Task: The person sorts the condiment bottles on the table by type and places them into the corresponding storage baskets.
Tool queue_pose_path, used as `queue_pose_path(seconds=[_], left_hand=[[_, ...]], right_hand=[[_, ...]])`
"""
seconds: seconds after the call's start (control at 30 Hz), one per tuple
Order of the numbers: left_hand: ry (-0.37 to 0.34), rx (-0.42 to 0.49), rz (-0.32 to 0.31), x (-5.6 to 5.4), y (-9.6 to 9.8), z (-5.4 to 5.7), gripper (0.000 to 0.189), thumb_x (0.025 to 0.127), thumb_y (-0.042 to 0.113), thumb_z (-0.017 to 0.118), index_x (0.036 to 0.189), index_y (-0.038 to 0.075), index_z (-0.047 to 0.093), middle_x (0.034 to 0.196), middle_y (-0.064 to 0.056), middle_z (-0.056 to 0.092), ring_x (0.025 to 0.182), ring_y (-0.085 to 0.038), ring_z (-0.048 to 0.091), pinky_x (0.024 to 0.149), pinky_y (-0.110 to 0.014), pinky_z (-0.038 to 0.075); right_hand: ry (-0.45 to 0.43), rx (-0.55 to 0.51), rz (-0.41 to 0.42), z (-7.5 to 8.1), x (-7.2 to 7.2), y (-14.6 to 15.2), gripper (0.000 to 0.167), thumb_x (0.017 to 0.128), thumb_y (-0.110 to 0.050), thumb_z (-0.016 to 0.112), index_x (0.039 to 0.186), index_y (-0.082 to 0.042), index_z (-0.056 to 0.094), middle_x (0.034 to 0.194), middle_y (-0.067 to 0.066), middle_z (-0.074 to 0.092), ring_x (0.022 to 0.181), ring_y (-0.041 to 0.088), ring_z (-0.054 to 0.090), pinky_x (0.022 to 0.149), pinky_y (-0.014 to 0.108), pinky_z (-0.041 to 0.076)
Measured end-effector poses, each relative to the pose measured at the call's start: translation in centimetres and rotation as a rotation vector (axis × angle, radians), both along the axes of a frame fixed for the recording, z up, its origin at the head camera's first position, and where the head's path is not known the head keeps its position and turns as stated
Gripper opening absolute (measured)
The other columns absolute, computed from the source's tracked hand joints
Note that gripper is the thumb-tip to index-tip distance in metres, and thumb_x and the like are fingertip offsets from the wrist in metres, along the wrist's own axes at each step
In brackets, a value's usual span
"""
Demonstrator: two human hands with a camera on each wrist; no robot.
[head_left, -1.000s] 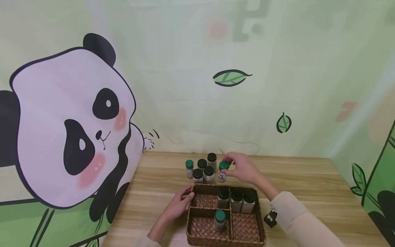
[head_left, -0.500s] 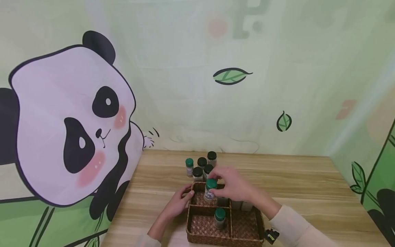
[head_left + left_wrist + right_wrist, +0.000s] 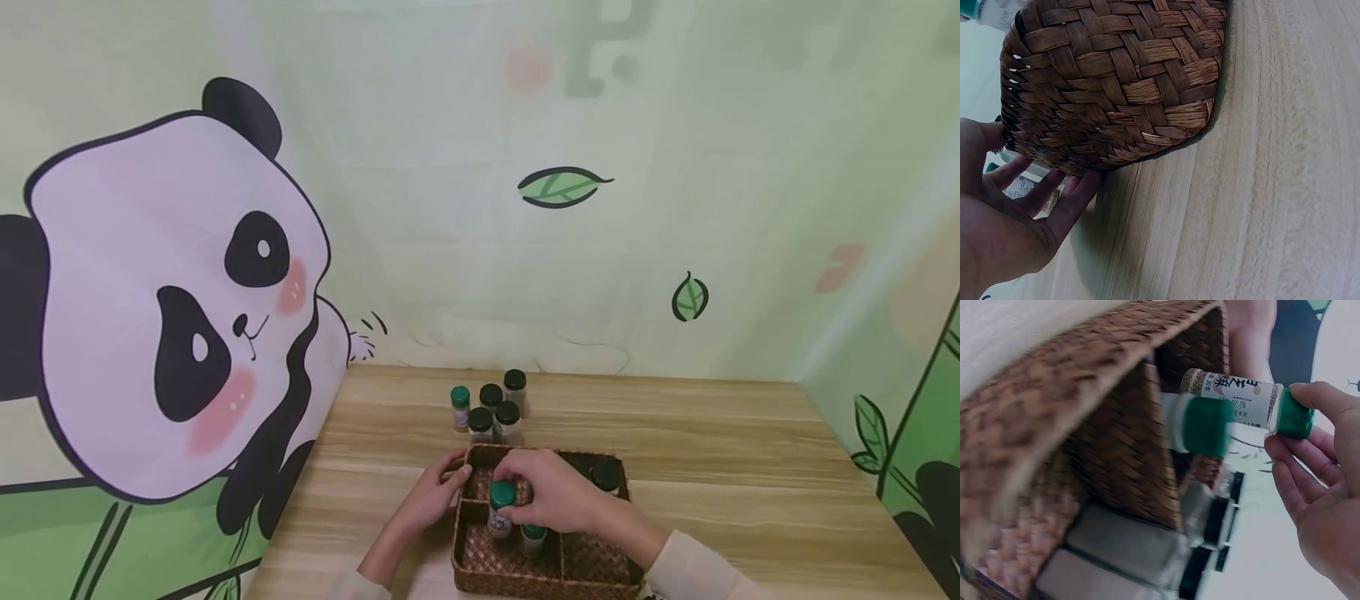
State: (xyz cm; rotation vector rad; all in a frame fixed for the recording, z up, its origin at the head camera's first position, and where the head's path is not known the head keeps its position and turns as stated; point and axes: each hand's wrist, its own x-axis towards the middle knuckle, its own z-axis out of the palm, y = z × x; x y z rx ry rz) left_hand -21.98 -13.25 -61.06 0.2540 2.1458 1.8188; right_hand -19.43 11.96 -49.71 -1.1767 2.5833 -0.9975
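Note:
My right hand (image 3: 558,497) pinches a spice jar by its green cap, holding the jar (image 3: 1241,399) over the basket's front left compartment. Printed label and grainy contents show through its clear body. A second green-capped jar (image 3: 533,546) stands in that compartment, close beside the held one. With the thumb at the rim and fingers against the outside, my left hand (image 3: 431,498) grips the back left corner of the woven basket (image 3: 1116,75). Black-capped jars (image 3: 1122,540) stand in the basket's back part, mostly hidden by my right hand in the head view.
Behind the basket, several black-capped jars (image 3: 481,421) stand bunched on the wooden table (image 3: 697,425), with a small green-capped jar (image 3: 460,408) at their left. A panda-printed wall cloth (image 3: 450,208) borders the table's far edge.
My right hand has brought the green-capped jar from the table behind the basket, over the back left compartment, to the front left one. The left hand has stayed at the basket corner.

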Motion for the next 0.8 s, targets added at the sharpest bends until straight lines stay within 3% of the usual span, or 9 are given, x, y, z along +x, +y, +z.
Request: queue_pose_path(seconds=[0.17, 0.4, 0.8], left_hand=[[-0.005, -0.007, 0.002, 0.2, -0.1, 0.2, 0.053, 0.115, 0.031, 0.050, 0.158, 0.002, 0.042, 0.156, -0.031, 0.043, 0.141, -0.053, 0.046, 0.092, -0.058, 0.060], [-0.010, 0.009, -0.001, 0.2, 0.1, 0.3, 0.053, 0.115, 0.029, 0.050, 0.158, 0.000, 0.041, 0.155, -0.032, 0.042, 0.141, -0.054, 0.044, 0.092, -0.057, 0.061], [0.002, 0.009, 0.013, 0.3, 0.0, 0.3, 0.053, 0.114, 0.029, 0.051, 0.158, 0.001, 0.042, 0.155, -0.032, 0.043, 0.140, -0.052, 0.046, 0.091, -0.057, 0.061]], right_hand=[[-0.055, 0.035, -0.013, -1.8, 0.2, 0.0, 0.029, 0.091, -0.020, 0.087, 0.115, -0.018, 0.072, 0.104, -0.014, 0.067, 0.093, -0.001, 0.063, 0.080, 0.023, 0.059], [-0.057, 0.081, -0.004, -3.6, 0.3, 0.0, 0.029, 0.091, -0.021, 0.088, 0.115, -0.018, 0.073, 0.105, -0.014, 0.067, 0.094, -0.001, 0.061, 0.081, 0.022, 0.057], [-0.009, 0.119, 0.002, -4.1, 0.4, -0.2, 0.028, 0.091, -0.023, 0.087, 0.115, -0.018, 0.073, 0.106, -0.014, 0.067, 0.094, -0.001, 0.059, 0.082, 0.023, 0.055]])
